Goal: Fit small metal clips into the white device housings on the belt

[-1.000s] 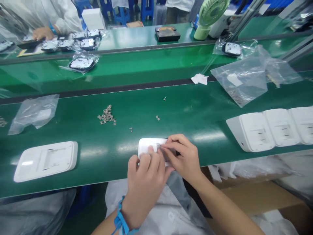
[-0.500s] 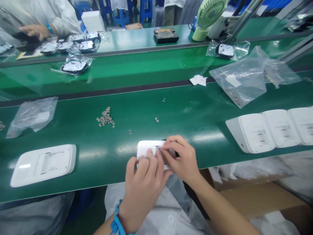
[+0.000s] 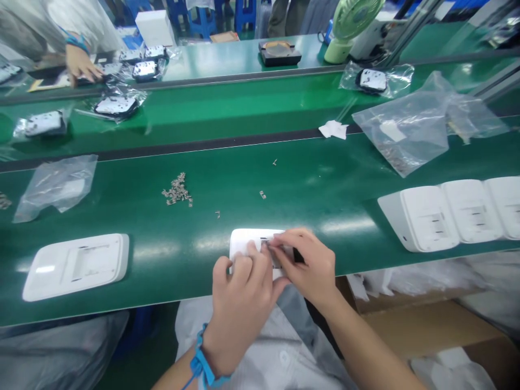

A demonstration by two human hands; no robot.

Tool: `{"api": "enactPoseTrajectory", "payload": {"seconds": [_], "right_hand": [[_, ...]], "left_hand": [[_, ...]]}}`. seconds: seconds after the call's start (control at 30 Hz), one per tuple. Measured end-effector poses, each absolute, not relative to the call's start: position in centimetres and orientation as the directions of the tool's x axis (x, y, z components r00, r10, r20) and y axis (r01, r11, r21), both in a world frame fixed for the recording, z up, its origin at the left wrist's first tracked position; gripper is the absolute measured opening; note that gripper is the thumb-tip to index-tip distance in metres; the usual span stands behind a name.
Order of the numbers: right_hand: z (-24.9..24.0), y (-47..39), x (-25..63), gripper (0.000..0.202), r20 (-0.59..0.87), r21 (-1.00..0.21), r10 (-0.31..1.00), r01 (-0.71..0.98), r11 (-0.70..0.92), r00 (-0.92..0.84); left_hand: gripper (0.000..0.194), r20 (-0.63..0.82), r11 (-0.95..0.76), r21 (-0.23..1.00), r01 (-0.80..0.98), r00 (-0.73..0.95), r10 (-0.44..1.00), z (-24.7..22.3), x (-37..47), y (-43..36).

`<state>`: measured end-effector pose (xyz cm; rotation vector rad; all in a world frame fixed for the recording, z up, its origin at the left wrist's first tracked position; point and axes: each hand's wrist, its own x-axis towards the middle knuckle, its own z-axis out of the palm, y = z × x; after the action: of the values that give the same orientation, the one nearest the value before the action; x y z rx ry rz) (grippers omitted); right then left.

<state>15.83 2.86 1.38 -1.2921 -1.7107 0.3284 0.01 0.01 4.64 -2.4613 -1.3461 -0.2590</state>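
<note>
A white plastic housing [image 3: 242,237] lies at the front edge of the green bench, partly covered by both hands. My left hand [image 3: 246,279] grips it, fingers curled over its face and thumb along the near side. At the recess in the housing, my right hand [image 3: 306,262] is closed in a pinch against the left fingertips. Whatever is in that pinch is too small and too covered to make out. Beyond the hands lie a pile of small metal clips [image 3: 177,189] and a few loose ones, among them a metal clip [image 3: 262,194].
Another white housing [image 3: 77,265] lies at left, and several stand in a row [image 3: 433,219] at right. Plastic bags [image 3: 406,130] rest on the bench. Across a green belt [image 3: 227,108], a co-worker's hand [image 3: 81,65] is among bagged parts. A green fan [image 3: 345,30] stands behind.
My hands keep their hold on the housing, with only a slight shift of the right fingers. Across the belt, the co-worker's hand has moved right and down, and another bagged part shows at left.
</note>
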Motion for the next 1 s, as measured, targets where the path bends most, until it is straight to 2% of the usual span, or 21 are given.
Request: {"api": "enactPoseTrajectory", "payload": {"seconds": [0.2, 0.47, 0.7, 0.83, 1.0], "right_hand": [[1.2, 2.7, 15.7, 0.017, 0.549, -0.614, 0.836, 0.664, 0.427, -0.03], [1.2, 2.7, 16.3, 0.031, 0.624, -0.405, 0.736, 0.695, 0.594, -0.265], [1.2, 3.9, 16.1, 0.025, 0.558, -0.597, 0.822, 0.633, 0.493, -0.114], [1.9, 4.7, 16.1, 0.022, 0.46, -0.607, 0.869, 0.651, 0.456, -0.18], [2.8, 5.6, 16.2, 0.019, 0.394, -0.562, 0.881, 0.689, 0.457, -0.263]], "left_hand": [[0.052, 0.313, -0.496, -0.187, 0.848, 0.53, 0.788, 4.5, 0.0, -0.1], [0.046, 0.34, -0.566, -0.134, 0.814, 0.574, 0.745, 4.6, -1.0, 0.0], [0.044, 0.358, -0.536, -0.118, 0.836, 0.539, 0.762, 4.2, -1.1, -0.3], [0.045, 0.358, -0.532, -0.119, 0.838, 0.536, 0.765, 4.0, -1.2, -0.3], [0.046, 0.367, -0.532, -0.091, 0.842, 0.525, 0.768, 3.9, -1.2, -0.5]]}}
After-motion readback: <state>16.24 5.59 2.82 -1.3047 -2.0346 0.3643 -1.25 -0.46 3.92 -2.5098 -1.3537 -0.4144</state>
